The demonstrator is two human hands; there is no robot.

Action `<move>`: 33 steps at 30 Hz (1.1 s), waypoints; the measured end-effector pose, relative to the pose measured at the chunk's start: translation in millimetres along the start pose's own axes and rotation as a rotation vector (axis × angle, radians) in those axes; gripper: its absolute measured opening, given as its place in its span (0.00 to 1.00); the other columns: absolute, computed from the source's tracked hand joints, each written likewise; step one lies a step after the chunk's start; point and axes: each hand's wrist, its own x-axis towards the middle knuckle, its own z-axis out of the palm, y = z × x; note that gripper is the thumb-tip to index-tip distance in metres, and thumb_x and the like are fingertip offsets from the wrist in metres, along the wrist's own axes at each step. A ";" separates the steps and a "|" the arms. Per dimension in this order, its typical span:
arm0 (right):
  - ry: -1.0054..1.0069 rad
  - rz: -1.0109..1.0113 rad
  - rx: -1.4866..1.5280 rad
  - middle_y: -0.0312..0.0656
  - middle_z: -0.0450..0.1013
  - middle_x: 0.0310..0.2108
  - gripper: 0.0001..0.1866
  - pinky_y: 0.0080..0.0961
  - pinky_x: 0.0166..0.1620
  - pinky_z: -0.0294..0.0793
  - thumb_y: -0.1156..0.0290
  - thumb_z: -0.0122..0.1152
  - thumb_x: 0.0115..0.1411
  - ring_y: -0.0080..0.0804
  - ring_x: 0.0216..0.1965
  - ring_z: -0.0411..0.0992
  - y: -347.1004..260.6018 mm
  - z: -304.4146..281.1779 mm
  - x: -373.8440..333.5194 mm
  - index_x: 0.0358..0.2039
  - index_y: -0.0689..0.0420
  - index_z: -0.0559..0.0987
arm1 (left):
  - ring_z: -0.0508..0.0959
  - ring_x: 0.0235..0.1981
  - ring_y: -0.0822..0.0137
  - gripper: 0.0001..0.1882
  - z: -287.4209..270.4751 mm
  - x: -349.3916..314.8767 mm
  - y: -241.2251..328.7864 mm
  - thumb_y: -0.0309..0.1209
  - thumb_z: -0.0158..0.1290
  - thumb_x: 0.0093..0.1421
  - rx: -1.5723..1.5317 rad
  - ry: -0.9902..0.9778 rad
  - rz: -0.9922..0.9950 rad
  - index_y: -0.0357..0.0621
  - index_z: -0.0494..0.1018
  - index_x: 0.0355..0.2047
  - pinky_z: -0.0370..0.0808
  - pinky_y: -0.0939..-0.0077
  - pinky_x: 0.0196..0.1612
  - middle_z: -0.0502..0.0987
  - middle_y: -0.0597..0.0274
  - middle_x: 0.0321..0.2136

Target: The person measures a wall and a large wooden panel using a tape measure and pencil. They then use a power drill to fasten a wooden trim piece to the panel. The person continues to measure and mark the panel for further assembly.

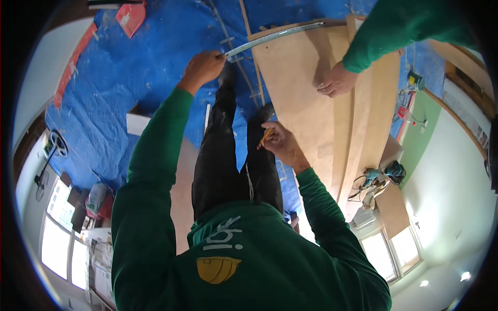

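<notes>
My left hand (205, 66) is closed on the near end of a long silvery metal strip (275, 36). The strip runs right along the far edge of a large plywood sheet (295, 72). My right hand (282, 144), closer to my body beside the sheet's left edge, is closed around a short yellow-orange pencil (266, 136) with a reddish end. A co-worker's hand (337, 81) rests on the plywood, reaching in from the right in a green sleeve (394, 36). The co-worker's other hand is mostly hidden.
Blue sheeting (104, 129) covers the floor. Narrow wood strips (252, 57) lie left of the plywood. A teal power tool (371, 177) sits by its near right side. A pale box (138, 120) stands left of my legs, and a fan (41, 186) farther left.
</notes>
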 end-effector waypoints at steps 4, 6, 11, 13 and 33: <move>0.183 -0.140 -0.280 0.42 0.79 0.31 0.19 0.25 0.40 0.82 0.75 0.72 0.63 0.26 0.33 0.81 -17.1 -10.6 8.5 0.51 0.63 0.75 | 0.83 0.36 0.46 0.18 10.6 12.7 -20.9 0.45 0.51 0.71 0.015 -0.006 0.047 0.45 0.83 0.42 0.78 0.55 0.41 0.85 0.52 0.35; 0.260 -0.197 -0.389 0.40 0.78 0.29 0.18 0.24 0.36 0.80 0.73 0.73 0.63 0.25 0.30 0.78 -30.6 -17.9 18.7 0.49 0.63 0.75 | 0.83 0.36 0.47 0.18 2.3 12.8 -9.6 0.44 0.51 0.71 0.024 -0.009 0.015 0.45 0.84 0.43 0.78 0.55 0.41 0.85 0.52 0.35; 0.308 -0.219 -0.371 0.42 0.75 0.24 0.13 0.28 0.31 0.75 0.65 0.62 0.74 0.25 0.24 0.73 -73.8 -45.4 57.2 0.47 0.64 0.81 | 0.84 0.38 0.49 0.17 -7.3 12.3 -7.9 0.41 0.52 0.70 0.078 -0.006 0.105 0.44 0.84 0.45 0.79 0.57 0.43 0.86 0.52 0.36; 0.380 -0.453 -0.703 0.44 0.76 0.23 0.11 0.33 0.30 0.73 0.67 0.61 0.73 0.33 0.21 0.74 -85.2 -58.8 78.8 0.45 0.63 0.83 | 0.84 0.39 0.50 0.16 -2.1 18.2 -19.3 0.41 0.53 0.68 0.158 0.006 0.243 0.45 0.85 0.45 0.80 0.59 0.43 0.86 0.53 0.38; -0.035 -0.396 0.193 0.35 0.76 0.34 0.11 0.21 0.41 0.73 0.67 0.73 0.63 0.20 0.38 0.72 -164.1 -91.7 207.6 0.44 0.57 0.85 | 0.76 0.25 0.64 0.14 -7.9 26.0 -28.4 0.34 0.55 0.63 -0.040 -0.098 0.237 0.42 0.85 0.43 0.73 0.68 0.31 0.82 0.58 0.30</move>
